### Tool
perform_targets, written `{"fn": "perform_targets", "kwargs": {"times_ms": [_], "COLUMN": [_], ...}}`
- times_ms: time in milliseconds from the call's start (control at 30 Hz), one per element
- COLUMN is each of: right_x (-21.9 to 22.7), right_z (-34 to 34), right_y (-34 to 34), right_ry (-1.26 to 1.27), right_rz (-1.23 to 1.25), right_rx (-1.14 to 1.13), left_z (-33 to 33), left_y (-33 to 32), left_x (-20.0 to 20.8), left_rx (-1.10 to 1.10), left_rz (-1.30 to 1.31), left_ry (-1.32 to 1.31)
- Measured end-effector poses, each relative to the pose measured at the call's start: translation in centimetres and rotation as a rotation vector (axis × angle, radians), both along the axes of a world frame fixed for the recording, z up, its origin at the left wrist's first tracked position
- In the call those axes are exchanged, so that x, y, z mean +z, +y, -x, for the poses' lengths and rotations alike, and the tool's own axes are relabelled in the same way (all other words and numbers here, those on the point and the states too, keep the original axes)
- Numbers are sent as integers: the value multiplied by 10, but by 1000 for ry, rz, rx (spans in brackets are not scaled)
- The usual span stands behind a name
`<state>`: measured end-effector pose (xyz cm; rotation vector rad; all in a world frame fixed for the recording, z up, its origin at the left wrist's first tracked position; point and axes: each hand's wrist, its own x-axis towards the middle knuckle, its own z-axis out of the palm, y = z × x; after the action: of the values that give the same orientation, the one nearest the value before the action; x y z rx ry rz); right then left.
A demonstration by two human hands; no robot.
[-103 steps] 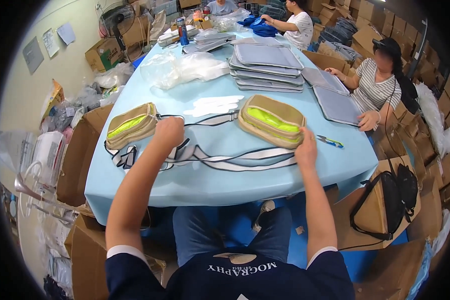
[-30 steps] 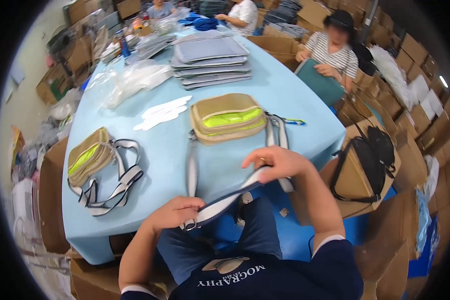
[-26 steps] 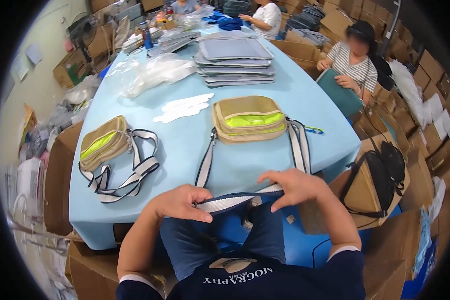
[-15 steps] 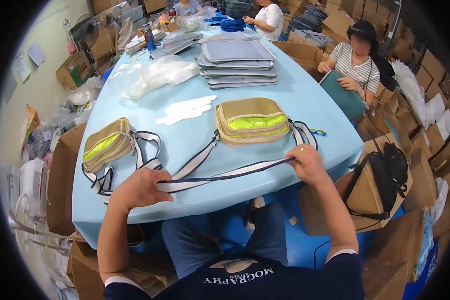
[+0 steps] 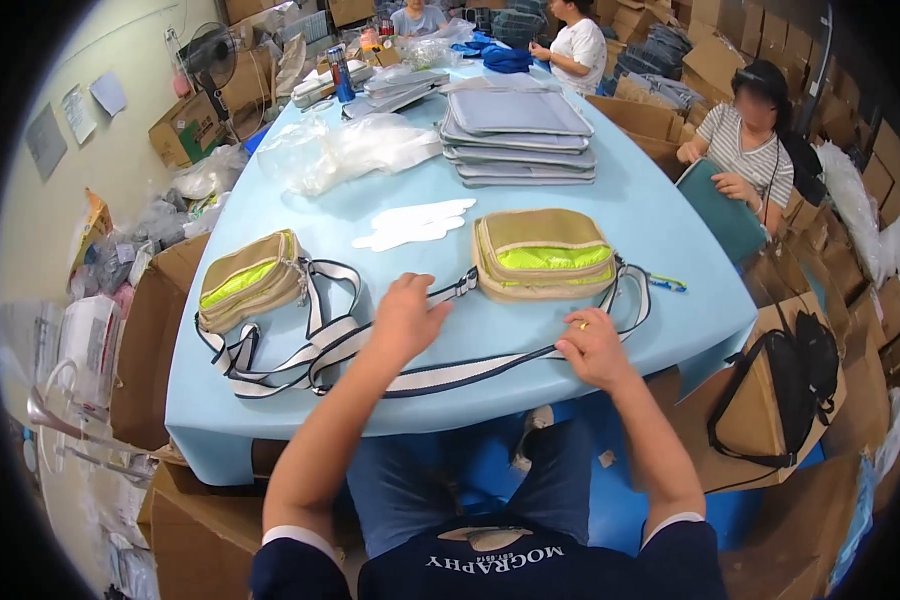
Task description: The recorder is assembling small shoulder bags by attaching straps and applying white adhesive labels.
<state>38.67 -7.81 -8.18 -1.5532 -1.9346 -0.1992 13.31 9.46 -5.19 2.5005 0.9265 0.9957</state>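
Observation:
A tan waist bag [image 5: 545,228] with a bright lime-green front panel lies right of centre on the table. Its white strap [image 5: 450,372] with dark edges runs slack along the near side. My left hand [image 5: 406,318] is open over the table, thumb apart, close to the strap end at the bag's left side. My right hand [image 5: 594,352] has bent fingers and appears to pinch the strap lightly below the bag's right corner; the fingertips are partly hidden. A second tan-and-green waist bag [image 5: 250,278] lies at the left, its strap in loops beside it.
The table [image 5: 670,330] has a light blue cover. Beyond the bags lie white strips [image 5: 410,224], clear plastic film [image 5: 355,150] and a stack of grey flat cases [image 5: 518,145]. A person [image 5: 755,140] at the right holds a green case [image 5: 720,212]. Cardboard boxes [image 5: 155,340] flank the table.
My left hand has let go of the strap and moved forward and right towards the bag. The strap, held stretched before, now sags onto the table. My right hand has lowered slightly.

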Motion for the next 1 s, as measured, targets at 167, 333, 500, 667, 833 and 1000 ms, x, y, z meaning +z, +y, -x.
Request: {"fn": "perform_targets", "kwargs": {"times_ms": [167, 333, 500, 667, 833, 1000], "right_x": [1, -4, -39, -2, -1, 25], "right_z": [12, -92, -189, -174, -164, -45], "right_y": [13, 6, -7, -19, -24, -19], "right_ry": [163, 7, -109, -71, 109, 676], "right_rz": [-190, -204, 232, 483, 370, -137], "right_rx": [-30, -674, -1014, -1046, -1237, -394], "left_z": [-55, -43, -40, -42, -43, -45], "left_y": [20, 26, 20, 7, -9, -11], "left_x": [-34, -33, -44, -39, -28, -35], "left_rx": [205, 123, 48, 62, 22, -32], "left_rz": [192, 554, 840, 962, 1038, 1069], "left_ry": [236, -32, -430, -609, -733, -788]}}
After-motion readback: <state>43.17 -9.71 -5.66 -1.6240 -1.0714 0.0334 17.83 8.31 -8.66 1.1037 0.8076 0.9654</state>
